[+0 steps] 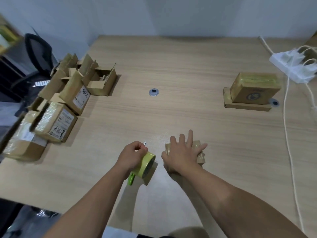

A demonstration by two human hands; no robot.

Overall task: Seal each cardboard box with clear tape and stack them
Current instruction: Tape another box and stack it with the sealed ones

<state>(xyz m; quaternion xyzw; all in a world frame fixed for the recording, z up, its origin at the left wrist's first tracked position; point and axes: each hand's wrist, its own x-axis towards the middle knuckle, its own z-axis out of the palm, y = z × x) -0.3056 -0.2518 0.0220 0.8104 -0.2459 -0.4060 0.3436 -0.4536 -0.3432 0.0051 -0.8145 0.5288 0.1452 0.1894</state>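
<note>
An office: desk (171, 66), swivel chair (37, 50), power strip (289, 66).

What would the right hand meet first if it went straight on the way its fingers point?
The way looks free: the right hand, flat on a small box, points across bare table, between the grommet and the two stacked boxes, probably as far as the wall.

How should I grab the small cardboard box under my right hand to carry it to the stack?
Come from above and pinch the small cardboard box by two opposite side walls. It lies flat on the table with your right hand spread open on top, so thumb and fingers can probably curl over its edges.
</note>
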